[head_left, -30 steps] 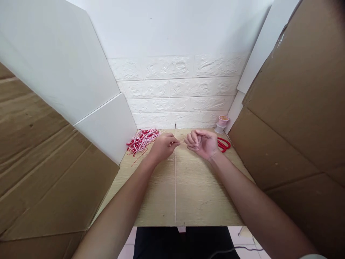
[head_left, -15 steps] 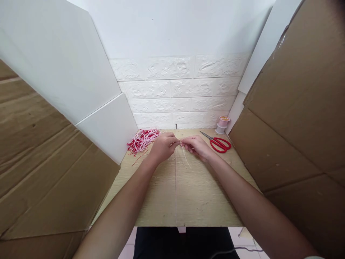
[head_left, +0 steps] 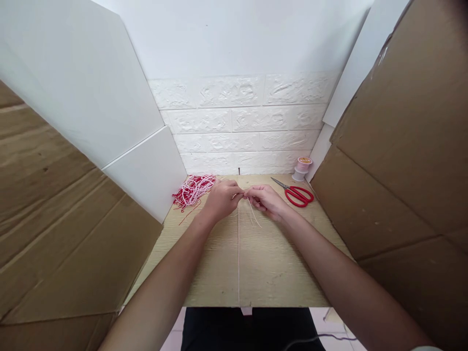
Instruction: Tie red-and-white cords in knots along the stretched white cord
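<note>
Over the middle of the wooden board, my left hand (head_left: 225,199) and my right hand (head_left: 266,200) meet fingertip to fingertip. Both are closed in a pinch on a thin pale cord (head_left: 255,214), whose loose ends hang down below the right fingertips. The exact crossing of the cord is hidden by the fingers. A pale line of cord (head_left: 239,258) runs straight down the board from beneath the hands to its near edge. Beyond the hands a small dark nail (head_left: 239,171) stands upright near the wall.
A heap of red and pink-white cords (head_left: 192,191) lies left of my left hand. Red-handled scissors (head_left: 292,191) lie right of my right hand, blades slightly open. Two stacked thread spools (head_left: 302,168) stand in the back right corner. Cardboard walls (head_left: 395,146) flank the board (head_left: 285,278).
The hanging cord ends have shifted slightly right. My right fingertips have moved a little and press closer to my left fingertips; the rest stays in place.
</note>
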`<act>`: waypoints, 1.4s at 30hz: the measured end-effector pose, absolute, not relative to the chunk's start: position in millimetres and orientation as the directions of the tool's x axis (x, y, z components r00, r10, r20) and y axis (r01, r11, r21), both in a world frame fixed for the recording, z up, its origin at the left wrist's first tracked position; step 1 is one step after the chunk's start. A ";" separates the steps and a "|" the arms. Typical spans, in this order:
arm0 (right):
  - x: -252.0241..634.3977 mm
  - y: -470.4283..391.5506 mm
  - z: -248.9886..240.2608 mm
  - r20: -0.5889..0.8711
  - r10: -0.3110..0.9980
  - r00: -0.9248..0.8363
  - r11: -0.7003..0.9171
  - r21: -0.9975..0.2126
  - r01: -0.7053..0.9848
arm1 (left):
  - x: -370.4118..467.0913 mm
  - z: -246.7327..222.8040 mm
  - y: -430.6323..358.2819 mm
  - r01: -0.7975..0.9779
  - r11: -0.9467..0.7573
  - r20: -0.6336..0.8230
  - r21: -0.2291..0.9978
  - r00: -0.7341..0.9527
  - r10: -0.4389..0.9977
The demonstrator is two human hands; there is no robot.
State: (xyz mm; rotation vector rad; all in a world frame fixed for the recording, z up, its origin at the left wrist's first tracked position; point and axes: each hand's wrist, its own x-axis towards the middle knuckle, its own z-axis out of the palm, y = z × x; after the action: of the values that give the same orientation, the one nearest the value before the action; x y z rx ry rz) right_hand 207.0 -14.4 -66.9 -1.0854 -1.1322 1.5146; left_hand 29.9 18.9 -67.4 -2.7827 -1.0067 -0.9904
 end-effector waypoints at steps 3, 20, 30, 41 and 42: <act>207.0 -14.6 -66.7 -0.098 0.978 -0.184 -0.132 -0.973 -0.187 | 30.0 -66.4 17.8 0.591 -0.786 0.571 0.181 0.588 0.573; 223.6 -34.7 -40.2 0.192 0.882 -0.430 -0.048 -0.871 -0.488 | 26.7 -69.7 22.5 0.631 -0.750 0.572 0.199 0.547 0.611; 207.6 -14.3 -66.0 -0.063 0.991 -0.119 -0.078 -0.989 -0.125 | 26.1 -68.4 21.7 0.646 -0.740 0.584 0.187 0.533 0.612; 199.8 -13.9 -75.1 -0.050 0.995 -0.090 -0.049 -0.999 0.020 | 28.2 -68.8 20.2 0.659 -0.741 0.571 0.131 0.561 0.599; 199.4 -14.3 -74.5 -0.056 0.995 -0.083 -0.054 -0.998 0.021 | 28.8 -68.8 20.0 0.659 -0.742 0.568 0.126 0.565 0.598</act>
State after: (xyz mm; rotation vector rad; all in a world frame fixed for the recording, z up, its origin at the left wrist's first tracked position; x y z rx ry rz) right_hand 199.4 -14.3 -74.5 -1.2232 -1.2586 1.3033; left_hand 28.8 20.0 -68.8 -2.6894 -1.0837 -0.9175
